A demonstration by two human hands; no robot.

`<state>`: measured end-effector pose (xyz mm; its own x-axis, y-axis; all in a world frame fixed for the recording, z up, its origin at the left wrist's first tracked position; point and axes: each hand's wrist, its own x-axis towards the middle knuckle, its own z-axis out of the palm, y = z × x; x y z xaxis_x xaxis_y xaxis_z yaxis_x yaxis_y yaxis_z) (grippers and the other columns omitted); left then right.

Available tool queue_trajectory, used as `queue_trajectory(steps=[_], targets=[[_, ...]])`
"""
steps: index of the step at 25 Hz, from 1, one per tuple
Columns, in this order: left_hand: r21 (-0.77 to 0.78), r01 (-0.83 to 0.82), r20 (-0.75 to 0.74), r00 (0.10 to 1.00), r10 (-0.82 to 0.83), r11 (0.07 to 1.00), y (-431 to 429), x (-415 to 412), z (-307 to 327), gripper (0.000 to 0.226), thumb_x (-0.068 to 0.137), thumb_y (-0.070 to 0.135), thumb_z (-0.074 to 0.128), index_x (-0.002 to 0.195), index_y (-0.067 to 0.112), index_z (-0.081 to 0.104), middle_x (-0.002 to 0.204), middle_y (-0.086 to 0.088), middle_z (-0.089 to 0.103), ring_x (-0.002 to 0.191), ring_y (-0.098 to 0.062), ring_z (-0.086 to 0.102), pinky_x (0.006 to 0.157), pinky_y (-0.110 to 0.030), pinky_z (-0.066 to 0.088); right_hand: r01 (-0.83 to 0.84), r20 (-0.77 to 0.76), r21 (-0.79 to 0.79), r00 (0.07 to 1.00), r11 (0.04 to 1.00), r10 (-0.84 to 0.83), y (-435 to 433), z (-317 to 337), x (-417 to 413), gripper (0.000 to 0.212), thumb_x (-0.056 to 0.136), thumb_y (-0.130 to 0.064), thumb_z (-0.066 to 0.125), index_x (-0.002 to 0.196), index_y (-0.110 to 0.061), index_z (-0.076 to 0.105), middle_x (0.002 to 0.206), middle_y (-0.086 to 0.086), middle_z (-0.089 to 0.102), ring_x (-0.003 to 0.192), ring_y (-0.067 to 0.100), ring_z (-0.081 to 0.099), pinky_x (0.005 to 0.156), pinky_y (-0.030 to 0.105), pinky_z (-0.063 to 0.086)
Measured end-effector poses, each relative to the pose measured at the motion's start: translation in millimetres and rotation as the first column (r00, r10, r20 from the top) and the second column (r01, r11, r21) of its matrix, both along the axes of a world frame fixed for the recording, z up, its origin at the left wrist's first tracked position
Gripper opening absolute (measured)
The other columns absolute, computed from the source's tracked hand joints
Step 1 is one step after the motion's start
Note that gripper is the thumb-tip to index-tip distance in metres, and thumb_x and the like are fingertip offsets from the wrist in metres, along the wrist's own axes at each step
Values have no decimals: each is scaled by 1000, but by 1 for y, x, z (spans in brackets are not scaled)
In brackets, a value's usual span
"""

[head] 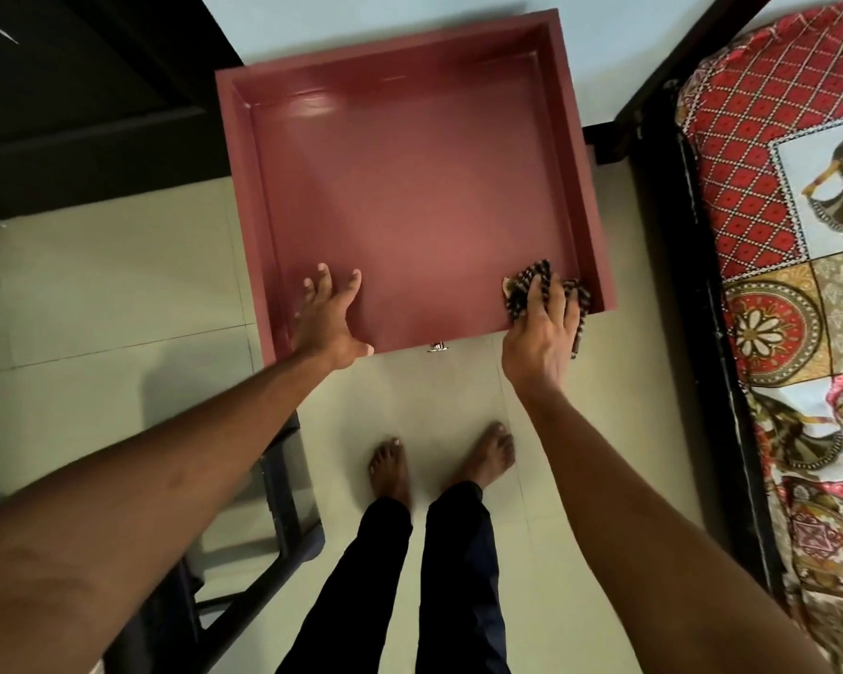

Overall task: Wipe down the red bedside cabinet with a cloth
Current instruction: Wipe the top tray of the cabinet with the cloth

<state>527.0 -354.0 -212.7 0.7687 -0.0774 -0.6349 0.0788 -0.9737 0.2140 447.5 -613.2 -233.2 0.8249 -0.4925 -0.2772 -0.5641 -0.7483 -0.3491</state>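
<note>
Cabinet [410, 197] top: right hand [541, 333] presses cloth [526, 289]; left hand [329, 318] braces edge.

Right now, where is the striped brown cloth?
In the head view, the striped brown cloth lies under the right hand at the near right corner of the red wooden bedside cabinet, against its right rim.
</note>
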Motion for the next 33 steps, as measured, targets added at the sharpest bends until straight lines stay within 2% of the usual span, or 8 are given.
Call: queue_trajectory(steps=[6,9,11,13,18,22,28,33], targets=[[108,57,32,998,-61,992,4,4,8,119,60,47,90,155,36,20,167,-1,5,152,-29,16,106,-50,45,11,-17,16,1000,1000,-11,8,1,61,52,98,-15,45,150,-11,40,158,12,34,148,38,20,123,44,17],[-17,-62,220,973,64,998,9,10,11,58,74,30,81,129,33,61,146,0,54,130,-23,54,95,-34,51,-326,18,52,945,944,325,55,1,97,49,96,-22,44,142,-6,50,153,18,40,141,45,32,119,47,24],[-98,-210,411,882,232,973,15,23,22,23,83,22,66,104,30,72,110,1,73,104,-23,65,77,-28,48,-646,98,54,762,761,640,102,1,90,48,93,-26,44,136,-8,56,151,17,44,137,45,38,117,48,28],[-57,-217,559,802,211,975,29,37,36,33,85,27,62,118,26,67,113,-3,67,106,-26,55,77,-33,46,-811,94,65,586,582,805,135,3,54,58,87,-16,49,145,-15,48,162,6,27,148,37,23,122,49,19],[-262,-445,378,769,516,856,60,49,12,70,91,38,60,151,24,27,145,-7,47,124,-29,54,100,-44,49,-491,169,94,865,866,472,132,-6,10,63,78,1,57,138,-20,57,156,9,38,146,31,30,119,50,26],[-360,-417,371,757,538,834,61,38,-8,64,102,37,42,158,28,12,157,1,39,129,-28,54,107,-44,46,-587,241,102,798,803,552,140,-16,87,58,75,1,63,128,-22,66,145,11,53,139,36,42,111,50,37],[-293,-478,433,706,560,828,57,43,-7,52,107,39,30,157,31,17,123,-6,69,93,-27,67,80,-28,45,-529,194,56,838,847,510,197,-5,136,57,92,-33,28,142,-22,53,152,6,45,145,33,31,120,50,24],[-363,-501,384,687,616,785,63,43,-16,51,107,41,26,157,34,20,89,-10,71,61,-15,59,62,-32,54,-813,165,59,581,579,797,196,-9,12,50,91,-22,57,141,-28,53,153,-3,44,143,25,35,120,45,21]])
